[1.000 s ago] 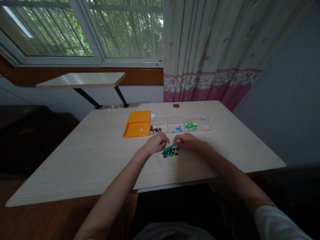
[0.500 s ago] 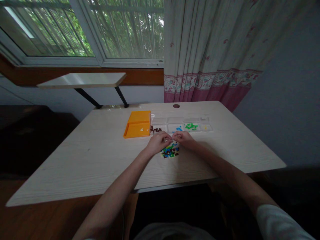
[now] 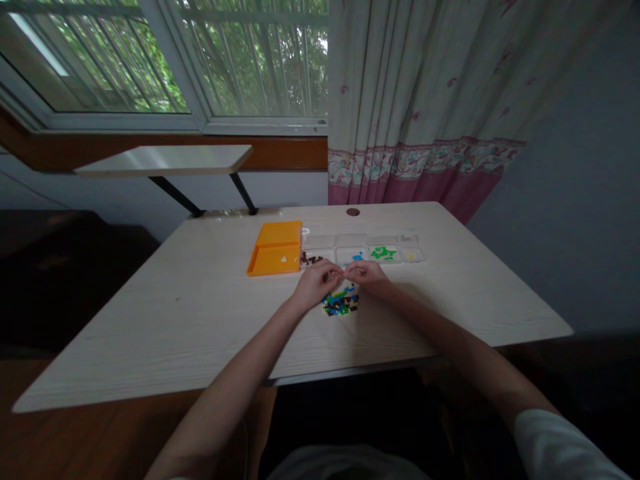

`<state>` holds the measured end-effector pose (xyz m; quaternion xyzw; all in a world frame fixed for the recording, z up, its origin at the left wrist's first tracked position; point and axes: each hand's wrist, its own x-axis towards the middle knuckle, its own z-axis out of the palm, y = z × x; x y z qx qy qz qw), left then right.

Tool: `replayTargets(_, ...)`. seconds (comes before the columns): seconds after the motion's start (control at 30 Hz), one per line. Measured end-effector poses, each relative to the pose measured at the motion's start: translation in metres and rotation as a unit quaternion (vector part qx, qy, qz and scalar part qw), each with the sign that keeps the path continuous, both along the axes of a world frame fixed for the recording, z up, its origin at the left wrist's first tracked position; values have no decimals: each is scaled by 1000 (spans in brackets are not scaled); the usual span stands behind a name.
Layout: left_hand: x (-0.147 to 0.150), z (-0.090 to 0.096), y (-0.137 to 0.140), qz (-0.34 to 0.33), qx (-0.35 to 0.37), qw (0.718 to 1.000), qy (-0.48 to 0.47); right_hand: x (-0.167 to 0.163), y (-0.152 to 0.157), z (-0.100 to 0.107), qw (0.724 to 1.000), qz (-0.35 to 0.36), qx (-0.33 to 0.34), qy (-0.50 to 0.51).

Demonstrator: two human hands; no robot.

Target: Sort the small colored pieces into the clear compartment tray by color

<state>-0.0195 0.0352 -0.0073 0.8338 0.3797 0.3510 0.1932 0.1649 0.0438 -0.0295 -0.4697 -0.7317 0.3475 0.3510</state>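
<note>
My left hand (image 3: 319, 281) and my right hand (image 3: 367, 277) meet fingertip to fingertip just beyond a pile of small mixed pieces (image 3: 340, 304). Both are pinched closed; whatever sits between the fingers is too small to make out. The pile holds blue, green, yellow, dark brown and white pieces. Behind the hands lies a clear compartment box (image 3: 423, 258). Dark brown pieces (image 3: 313, 259), blue pieces (image 3: 357, 257) and green pieces (image 3: 383, 253) lie in separate front compartments, with a bit of yellow (image 3: 411, 256) at the right end.
An orange open case (image 3: 275, 233) with a few small white pieces stands left of the clear box. The pale wooden table (image 3: 200, 333) has a round dark grommet (image 3: 353, 212) at the back. A raised shelf (image 3: 170, 160) on black legs rises at the back left.
Both hands have stayed almost in place, with only slight finger movement where they meet. The pile and the box look the same.
</note>
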Motion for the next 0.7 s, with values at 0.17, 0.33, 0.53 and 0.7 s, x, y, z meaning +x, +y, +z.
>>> replayTargets(0.17,-2,0,0,21,24,999,-11,-1,-3,6,998,14,-44,33)
replayTargets(0.33,-3,0,-1,11,40,999,7,-2,-5,7,998,8,-47,40)
replayTargets(0.53,-2,0,0,6,32,999,6,0,-5,6,1000,-8,14,6)
replayTargets(0.7,-5,-1,3,-29,10,998,56,17,-4,13,972,-78,205,-88)
